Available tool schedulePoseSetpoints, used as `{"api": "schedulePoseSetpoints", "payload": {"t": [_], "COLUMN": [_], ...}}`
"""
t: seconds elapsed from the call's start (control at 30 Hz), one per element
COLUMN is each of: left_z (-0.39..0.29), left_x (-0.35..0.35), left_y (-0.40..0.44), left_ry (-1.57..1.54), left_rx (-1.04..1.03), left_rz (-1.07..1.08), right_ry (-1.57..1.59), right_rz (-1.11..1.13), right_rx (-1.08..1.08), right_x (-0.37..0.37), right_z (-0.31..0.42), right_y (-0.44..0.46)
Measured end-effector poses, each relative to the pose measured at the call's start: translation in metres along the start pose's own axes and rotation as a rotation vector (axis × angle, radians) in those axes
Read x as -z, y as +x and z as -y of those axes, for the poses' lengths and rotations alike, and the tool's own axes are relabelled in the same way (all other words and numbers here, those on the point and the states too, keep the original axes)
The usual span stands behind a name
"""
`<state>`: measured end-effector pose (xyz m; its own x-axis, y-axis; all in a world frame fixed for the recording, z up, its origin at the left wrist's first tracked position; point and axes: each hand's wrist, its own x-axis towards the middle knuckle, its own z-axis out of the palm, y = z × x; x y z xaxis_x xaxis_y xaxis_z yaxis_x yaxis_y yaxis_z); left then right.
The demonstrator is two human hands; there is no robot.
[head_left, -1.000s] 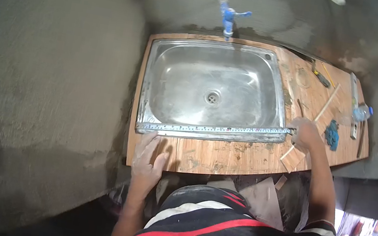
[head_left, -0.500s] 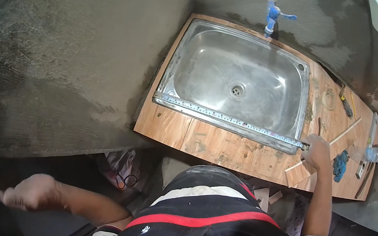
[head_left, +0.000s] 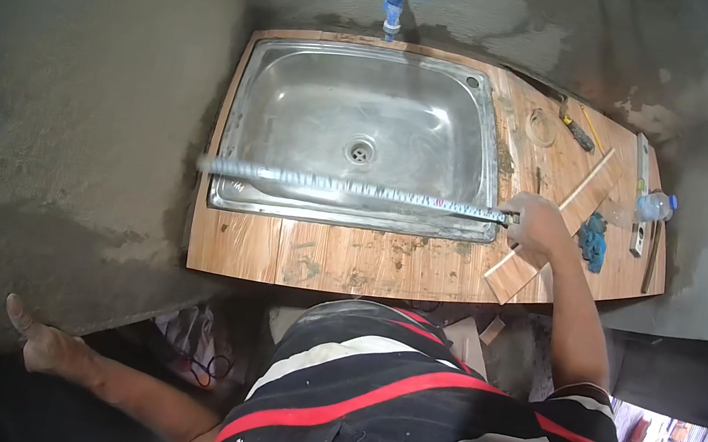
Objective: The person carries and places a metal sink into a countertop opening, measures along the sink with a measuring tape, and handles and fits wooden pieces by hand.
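My right hand (head_left: 537,227) is closed around a tape measure at the sink's right edge. Its extended blade (head_left: 360,189) runs left across the front part of the steel sink (head_left: 335,220). The blade's far end is smeared by motion and pokes just past the sink's left rim, over the wooden countertop (head_left: 249,250). Down at the lower left, away from the counter, my left hand (head_left: 49,349) holds nothing, with a digit stretched out near the wall. Its other fingers are partly hidden.
A blue tap (head_left: 394,6) juts from the wall behind the sink. On the counter's right lie a wood strip (head_left: 587,179), a blue cloth (head_left: 593,242), a yellow-black tool (head_left: 576,130), a spirit level (head_left: 643,168) and a plastic bottle (head_left: 656,208). A bag (head_left: 196,340) sits below.
The view has swung, shifting the sink leftward. The tape's blade has moved off the front rim, and its far end now blurs past the left rim. My left hand has turned, a digit pointing up.
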<state>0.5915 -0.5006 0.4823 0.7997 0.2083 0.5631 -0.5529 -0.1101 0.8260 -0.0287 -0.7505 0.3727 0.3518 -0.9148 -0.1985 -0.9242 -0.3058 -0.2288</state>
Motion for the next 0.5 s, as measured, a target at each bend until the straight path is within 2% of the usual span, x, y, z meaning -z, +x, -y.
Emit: {"api": "schedulePoseSetpoints", "payload": {"t": [0.03, 0.1, 0.13, 0.17, 0.23, 0.37, 0.43, 0.5], "left_z": [0.001, 0.009, 0.018, 0.023, 0.010, 0.011, 0.006, 0.001], "left_x": [0.001, 0.011, 0.013, 0.014, 0.012, 0.004, 0.009, 0.015], "left_y": [0.000, 0.008, 0.010, 0.013, 0.009, 0.007, 0.006, 0.008], "left_ry": [0.019, 0.061, 0.066, 0.069, 0.127, 0.058, 0.043, 0.260], "left_rx": [0.069, 0.121, 0.105, 0.091, 0.102, -0.106, -0.159, 0.003], "left_rz": [0.039, 0.036, 0.052, 0.068, 0.070, 0.035, 0.023, 0.089], "right_ry": [-0.003, 0.085, 0.006, 0.008, -0.095, -0.120, -0.134, -0.159], "right_rz": [0.003, 0.076, -0.032, -0.030, -0.089, -0.055, -0.133, -0.114], "right_rx": [0.010, -0.126, -0.018, 0.004, -0.042, -0.131, -0.129, -0.160], "right_x": [0.009, 0.029, 0.022, 0.021, 0.027, 0.041, 0.038, 0.050], "right_z": [0.003, 0.015, 0.001, -0.010, -0.016, -0.028, -0.043, -0.038], "right_y": [0.003, 0.021, 0.032, 0.038, 0.049, 0.073, 0.092, 0.108]}}
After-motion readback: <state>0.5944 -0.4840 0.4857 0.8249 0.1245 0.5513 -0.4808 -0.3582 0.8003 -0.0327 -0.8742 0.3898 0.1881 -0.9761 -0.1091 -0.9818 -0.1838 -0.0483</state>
